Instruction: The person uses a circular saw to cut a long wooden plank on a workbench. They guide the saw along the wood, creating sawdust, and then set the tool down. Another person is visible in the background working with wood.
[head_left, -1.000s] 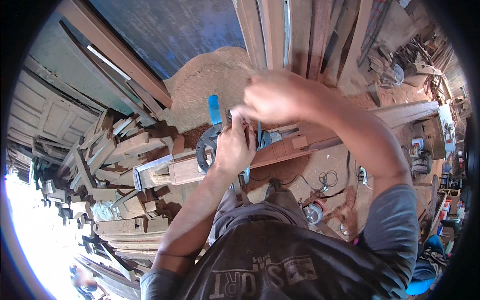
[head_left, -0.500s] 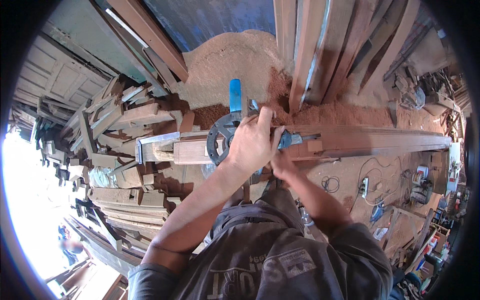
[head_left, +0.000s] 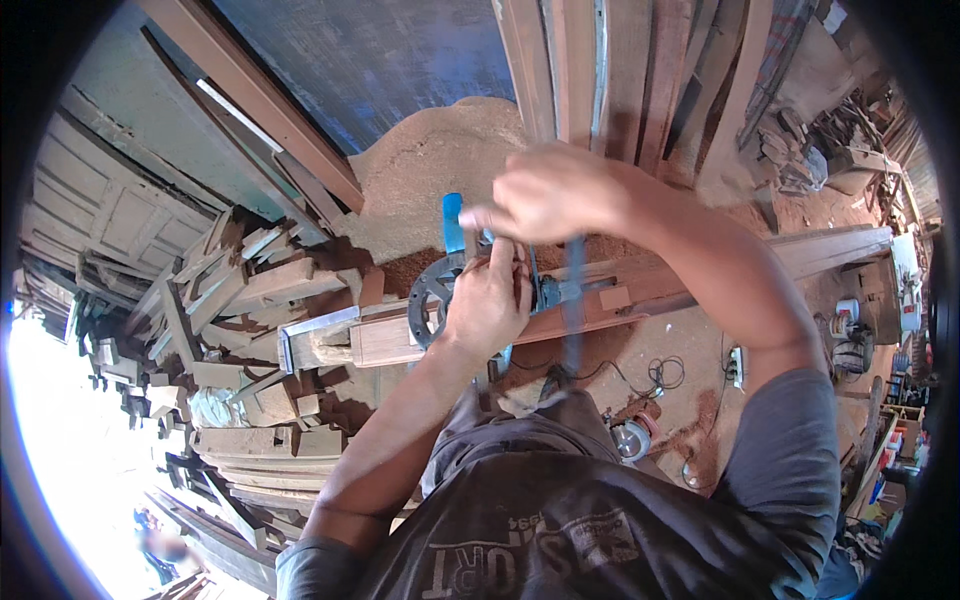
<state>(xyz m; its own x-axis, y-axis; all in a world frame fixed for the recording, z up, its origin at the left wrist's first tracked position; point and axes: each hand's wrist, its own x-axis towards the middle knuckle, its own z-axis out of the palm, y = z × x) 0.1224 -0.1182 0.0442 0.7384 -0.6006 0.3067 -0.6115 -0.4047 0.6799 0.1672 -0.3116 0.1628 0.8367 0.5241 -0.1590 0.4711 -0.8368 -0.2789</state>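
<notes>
A power tool with a black ring base (head_left: 419, 310) and a blue handle (head_left: 453, 220) rests on a long wooden beam (head_left: 385, 338). My left hand (head_left: 485, 300) is closed on the tool's body just right of the ring, hiding much of it. My right hand (head_left: 545, 190) is raised above it, blurred, with curled fingers and the thumb toward the blue handle. What it holds, if anything, is unclear. A blurred blue strip (head_left: 572, 330) runs downward below it.
Offcut piles (head_left: 260, 290) fill the left, beside a panelled door (head_left: 110, 200). Upright planks (head_left: 630, 70) and a blue board (head_left: 350, 60) stand beyond a sawdust mound (head_left: 420, 150). Cables (head_left: 660, 370) lie on the floor. A blurred person (head_left: 160, 540) is at lower left.
My right hand dropped low beside the tool half a second ago and is now raised high above it again. My left hand stays on the tool. The camera view has shifted slightly.
</notes>
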